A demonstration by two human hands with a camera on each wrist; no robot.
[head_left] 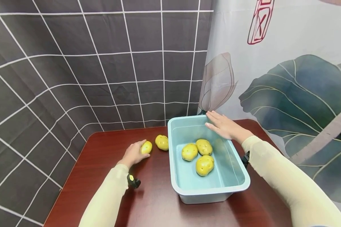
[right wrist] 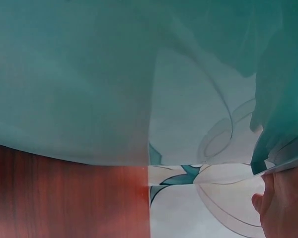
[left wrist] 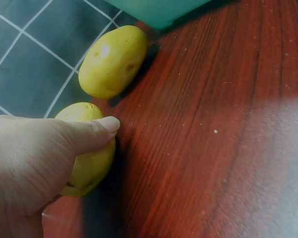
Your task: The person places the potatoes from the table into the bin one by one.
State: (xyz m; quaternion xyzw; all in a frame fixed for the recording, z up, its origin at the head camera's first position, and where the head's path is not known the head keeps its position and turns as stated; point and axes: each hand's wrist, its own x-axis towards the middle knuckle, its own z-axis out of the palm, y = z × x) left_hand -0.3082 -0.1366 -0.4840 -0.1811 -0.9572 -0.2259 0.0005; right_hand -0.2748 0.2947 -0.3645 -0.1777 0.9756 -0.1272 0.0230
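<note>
My left hand (head_left: pixel 133 154) grips a yellow potato (head_left: pixel 146 147) low over the table, thumb lying across its near side in the left wrist view; that view hides the other fingers. Just beyond it a second potato (left wrist: pixel 114 62) lies beside the light blue plastic bin (head_left: pixel 174 176). Straight fingers of my right hand (head_left: pixel 223 126) rest over the bin's far right rim. Inside the bin, three potatoes sit close together on the bottom: one at left (head_left: pixel 189 152), one at the back (head_left: pixel 204 147) and one nearer me (head_left: pixel 205 165).
Everything stands on a dark red wooden table (head_left: pixel 102 176). A dark curtain with white grid lines (head_left: pixel 110 69) hangs behind it, and a white curtain with painted leaves (head_left: pixel 287 94) hangs at the right. Dark wrist cameras (head_left: pixel 134 181) sit on both sleeves.
</note>
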